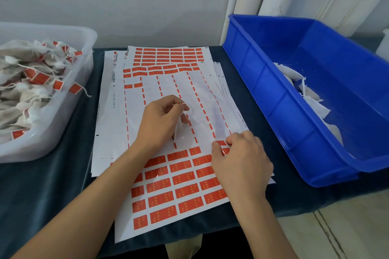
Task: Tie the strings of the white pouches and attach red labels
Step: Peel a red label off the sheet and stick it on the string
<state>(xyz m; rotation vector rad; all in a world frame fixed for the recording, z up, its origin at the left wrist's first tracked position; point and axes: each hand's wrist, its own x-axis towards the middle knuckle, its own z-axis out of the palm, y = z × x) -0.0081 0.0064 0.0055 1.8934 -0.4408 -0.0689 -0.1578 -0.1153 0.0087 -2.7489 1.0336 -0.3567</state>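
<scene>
A white sticker sheet (166, 99) with rows of red labels lies in front of me, its middle peeled bare. My left hand (160, 124) hovers over the bare part and grips a small white pouch (180, 129), pinching its thin string loop (186, 105). My right hand (242, 160) rests on the sheet's right side, thumb and forefinger pinching the corner of a red label (221, 143) at the top of the remaining rows. Most of the pouch is hidden under my left hand.
A clear plastic tub (69, 115) on the left holds several tied pouches with red labels. A blue crate (282, 99) on the right holds several plain white pouches. More label sheets (168, 57) lie behind. A dark cloth (42, 185) covers the table; the floor shows at the lower right.
</scene>
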